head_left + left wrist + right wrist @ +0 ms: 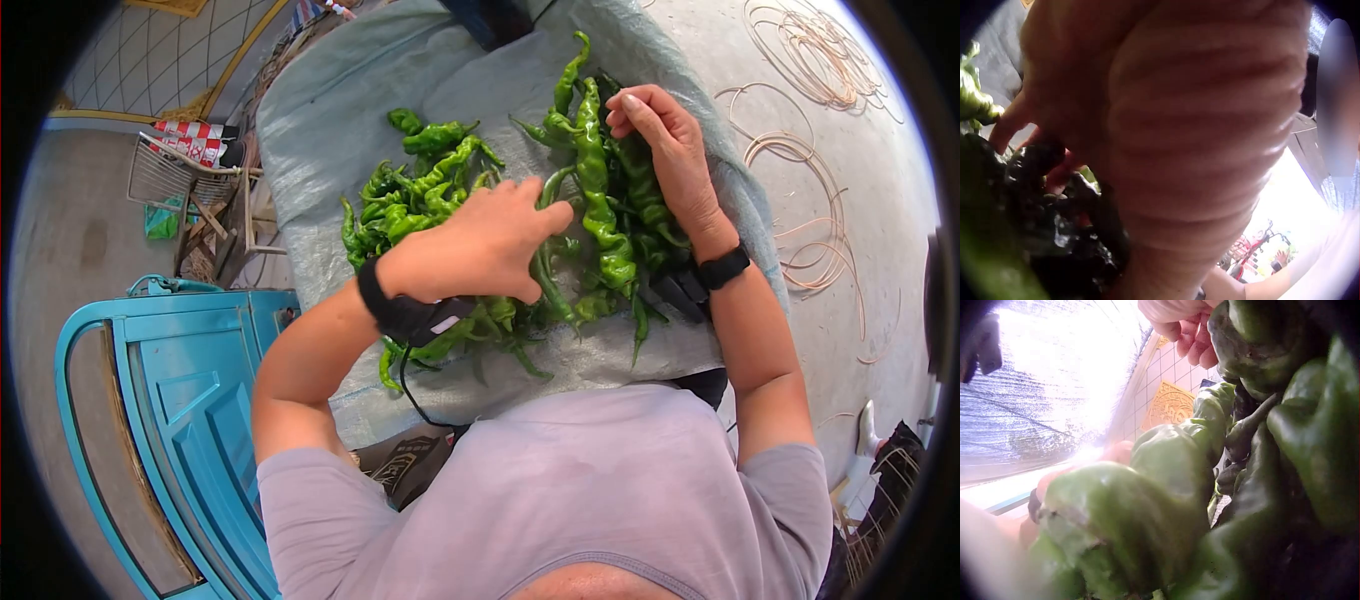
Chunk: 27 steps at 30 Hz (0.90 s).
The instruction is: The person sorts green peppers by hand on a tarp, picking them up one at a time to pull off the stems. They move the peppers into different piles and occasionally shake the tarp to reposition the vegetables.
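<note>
My left hand [485,240] reaches palm down over the green peppers, thumb and index finger spread apart. A slim green pepper [546,275] passes under the index finger and shows in the gap beside the thumb. In the left wrist view, the fingers [1010,125] reach down among dark, shadowed peppers. Beyond the right-hand pile, my right hand [668,135] hovers with loosely curled fingers and nothing visible in them. A long, wrinkled green pepper [597,200] lies left of it. In the right wrist view, large peppers [1129,512] fill the foreground, with the curled fingers above.
A looser heap of curled peppers [420,190] lies on the left of the pale woven sheet [330,130]. A blue metal chair [180,370] stands at left, near a wire rack [165,170]. Coiled cable [810,200] lies on the floor at right.
</note>
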Each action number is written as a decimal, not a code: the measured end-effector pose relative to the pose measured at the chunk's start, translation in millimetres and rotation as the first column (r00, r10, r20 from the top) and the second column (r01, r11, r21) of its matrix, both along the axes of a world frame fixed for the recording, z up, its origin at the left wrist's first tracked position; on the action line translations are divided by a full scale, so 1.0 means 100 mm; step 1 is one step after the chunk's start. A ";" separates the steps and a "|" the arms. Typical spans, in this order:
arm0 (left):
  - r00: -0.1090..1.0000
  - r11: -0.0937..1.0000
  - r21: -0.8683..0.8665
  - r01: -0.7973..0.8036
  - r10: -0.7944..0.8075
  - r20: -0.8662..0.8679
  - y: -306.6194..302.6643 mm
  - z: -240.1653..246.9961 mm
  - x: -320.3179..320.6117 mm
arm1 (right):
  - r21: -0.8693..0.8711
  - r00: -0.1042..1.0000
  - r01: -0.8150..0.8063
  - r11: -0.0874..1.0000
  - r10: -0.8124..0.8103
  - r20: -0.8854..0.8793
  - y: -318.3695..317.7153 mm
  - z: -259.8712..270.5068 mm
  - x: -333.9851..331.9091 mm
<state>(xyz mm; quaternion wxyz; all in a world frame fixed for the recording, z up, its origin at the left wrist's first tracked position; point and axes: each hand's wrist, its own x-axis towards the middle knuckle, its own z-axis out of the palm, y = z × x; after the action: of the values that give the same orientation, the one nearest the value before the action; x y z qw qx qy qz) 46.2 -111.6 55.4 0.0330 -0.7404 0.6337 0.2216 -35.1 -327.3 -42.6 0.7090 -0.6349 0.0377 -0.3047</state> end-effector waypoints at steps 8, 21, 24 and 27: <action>0.899 0.890 -0.289 -0.354 0.238 -0.368 0.34 0.16 0.28 | -0.033 1.000 0.000 0.999 0.000 -0.008 0.02 0.06 -0.02; 0.606 0.689 -0.351 -0.635 0.162 -0.778 0.56 -0.35 0.61 | -0.810 0.995 -0.033 0.586 -0.058 -0.082 0.33 0.78 -0.19; 0.583 0.673 -0.351 -0.651 0.148 -0.799 0.59 -0.36 0.59 | -0.916 0.988 -0.126 0.382 -0.035 -0.150 0.53 0.95 -0.21; 0.691 0.647 -0.486 -0.587 0.088 -0.718 0.59 -0.43 0.61 | -0.939 0.985 -0.167 0.301 0.018 -0.169 0.70 0.89 -0.16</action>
<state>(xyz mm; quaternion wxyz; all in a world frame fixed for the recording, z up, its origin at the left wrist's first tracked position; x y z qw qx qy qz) 107.7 -52.3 12.0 -0.5043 -0.6877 0.4782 0.2099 -51.4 -257.6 46.5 0.2118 -0.9490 -0.1406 -0.1865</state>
